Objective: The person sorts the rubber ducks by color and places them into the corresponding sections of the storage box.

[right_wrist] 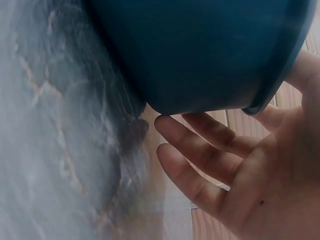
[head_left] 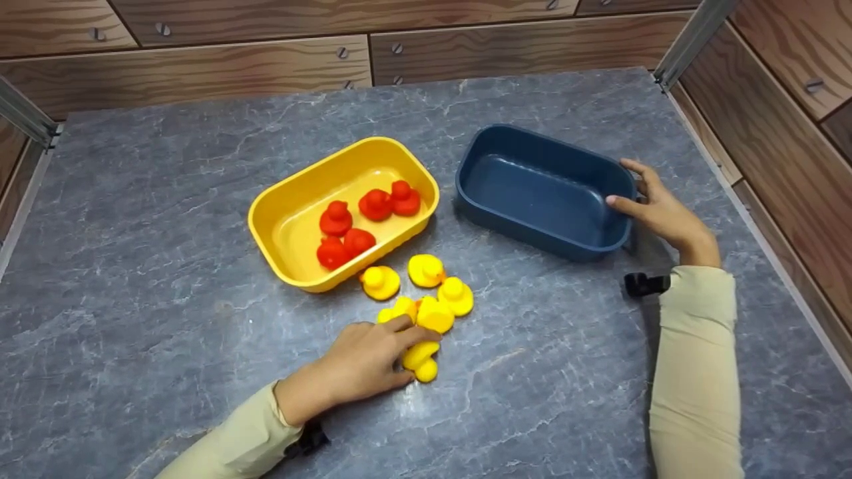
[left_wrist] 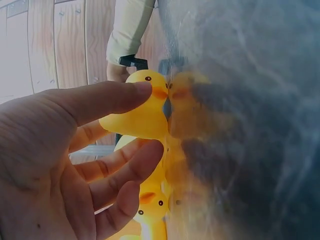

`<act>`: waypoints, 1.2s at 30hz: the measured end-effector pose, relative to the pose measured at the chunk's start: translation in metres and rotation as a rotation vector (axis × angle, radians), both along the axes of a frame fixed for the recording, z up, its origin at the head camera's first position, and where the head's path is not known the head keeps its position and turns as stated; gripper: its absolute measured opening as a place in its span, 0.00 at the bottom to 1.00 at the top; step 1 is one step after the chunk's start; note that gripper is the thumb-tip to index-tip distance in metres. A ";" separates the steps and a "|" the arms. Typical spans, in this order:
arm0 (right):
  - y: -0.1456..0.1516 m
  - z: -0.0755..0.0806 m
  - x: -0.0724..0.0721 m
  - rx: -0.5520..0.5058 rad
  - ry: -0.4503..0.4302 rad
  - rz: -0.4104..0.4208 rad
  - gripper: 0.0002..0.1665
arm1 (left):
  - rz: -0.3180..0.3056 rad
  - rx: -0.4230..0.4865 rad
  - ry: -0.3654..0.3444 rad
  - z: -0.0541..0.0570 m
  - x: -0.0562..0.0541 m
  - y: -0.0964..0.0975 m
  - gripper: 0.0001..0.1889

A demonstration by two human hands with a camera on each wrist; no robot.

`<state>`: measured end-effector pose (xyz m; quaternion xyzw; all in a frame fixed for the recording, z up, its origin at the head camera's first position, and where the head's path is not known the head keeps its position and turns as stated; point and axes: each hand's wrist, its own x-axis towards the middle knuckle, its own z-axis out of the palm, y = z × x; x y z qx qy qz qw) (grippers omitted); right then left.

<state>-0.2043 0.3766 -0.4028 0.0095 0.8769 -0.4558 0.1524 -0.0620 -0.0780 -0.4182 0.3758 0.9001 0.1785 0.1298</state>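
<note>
My left hand [head_left: 363,359] is low over a cluster of yellow rubber ducks [head_left: 456,297]. Its thumb and index finger pinch the nearest yellow rubber duck [head_left: 421,356], which lies tipped over in the head view. In the left wrist view the thumb presses on that duck's head [left_wrist: 145,80], and more ducks show behind the other fingers. At the right, my right hand [head_left: 669,213] grips the end of a dark blue tub [head_left: 542,233]. Its thumb hooks over the rim, while the fingers sit against the outer wall, as the right wrist view shows under the tub [right_wrist: 200,55].
A yellow tub [head_left: 286,189] stands left of the blue one, holding several red rubber ducks [head_left: 336,219]. The yellow ducks lie just in front of it on the grey marbled tabletop [head_left: 166,219]. Wood-patterned panels [head_left: 253,70] border the table at the back and sides.
</note>
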 end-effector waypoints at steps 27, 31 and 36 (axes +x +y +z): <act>0.002 -0.004 0.000 -0.040 0.027 0.002 0.46 | 0.191 0.674 -0.530 0.003 -0.015 -0.009 0.29; 0.002 -0.005 -0.001 -0.086 0.039 0.005 0.44 | 0.251 0.775 -0.555 0.004 -0.017 -0.009 0.29; 0.004 -0.005 0.000 -0.100 0.036 0.023 0.45 | 0.273 0.844 -0.532 0.006 -0.020 -0.012 0.29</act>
